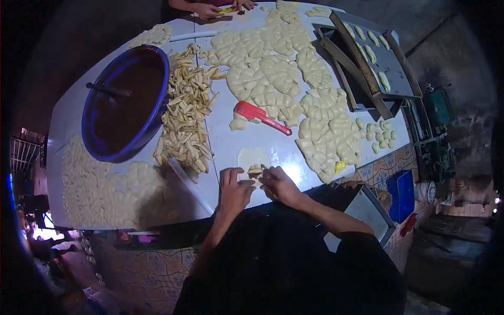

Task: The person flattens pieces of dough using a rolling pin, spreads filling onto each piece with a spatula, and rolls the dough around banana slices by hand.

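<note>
A thin, pale dough sheet (253,156) lies flattened on the white table at its near edge. On its near part sit a piece of banana (255,170) and some brown filling (254,176). My left hand (234,193) rests at the left side of this dough, fingers apart and thumb pointing toward the filling. From the other side, my right hand (282,186) has its fingers curled and pinched at the dough's right edge. Just beyond the dough, a red spatula (268,120) with a broad blade lies flat.
Peeled banana pieces (186,115) are heaped beside a blue basin (164,79) of dark brown filling. Portioned dough (325,131) spreads across the right, more dough (105,184) at left. Stacked metal trays (391,68) hold shaped pieces. Another person's hands (210,10) work at the far edge.
</note>
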Motion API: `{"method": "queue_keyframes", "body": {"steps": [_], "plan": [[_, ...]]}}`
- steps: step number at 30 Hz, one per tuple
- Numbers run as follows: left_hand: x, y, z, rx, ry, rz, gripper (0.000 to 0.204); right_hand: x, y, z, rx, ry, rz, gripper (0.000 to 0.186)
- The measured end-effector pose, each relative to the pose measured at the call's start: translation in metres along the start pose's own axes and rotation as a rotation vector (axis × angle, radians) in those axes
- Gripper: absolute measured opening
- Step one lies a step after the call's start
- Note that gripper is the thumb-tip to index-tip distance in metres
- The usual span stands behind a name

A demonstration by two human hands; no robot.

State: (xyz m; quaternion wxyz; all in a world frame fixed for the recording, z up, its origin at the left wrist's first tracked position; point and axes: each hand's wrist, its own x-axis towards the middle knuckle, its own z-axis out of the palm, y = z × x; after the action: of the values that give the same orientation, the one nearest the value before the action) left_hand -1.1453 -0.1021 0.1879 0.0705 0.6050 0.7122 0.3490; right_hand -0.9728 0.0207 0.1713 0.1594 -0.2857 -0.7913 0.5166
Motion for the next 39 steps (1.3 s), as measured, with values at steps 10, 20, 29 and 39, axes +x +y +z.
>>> {"method": "queue_keyframes", "body": {"steps": [10, 20, 29, 39], "plan": [[0.028, -0.014, 0.023, -0.007, 0.215, -0.206, 0.015, 0.045, -0.014, 0.000, -0.114, 0.196, -0.094, 0.017], [0.019, -0.036, 0.033, 0.042, -0.078, 0.066, 0.057, 0.040, 0.007, -0.004, -0.352, -0.019, -0.362, 0.038], [0.013, -0.011, 0.029, 0.387, -0.124, -0.149, 0.068, 0.030, 0.004, 0.004, -0.439, 0.262, -0.243, 0.047], [0.116, -0.069, 0.046, 0.106, 0.301, -0.398, 0.066, 0.131, -0.011, 0.003, -0.758, 0.450, -0.060, 0.059]]}}
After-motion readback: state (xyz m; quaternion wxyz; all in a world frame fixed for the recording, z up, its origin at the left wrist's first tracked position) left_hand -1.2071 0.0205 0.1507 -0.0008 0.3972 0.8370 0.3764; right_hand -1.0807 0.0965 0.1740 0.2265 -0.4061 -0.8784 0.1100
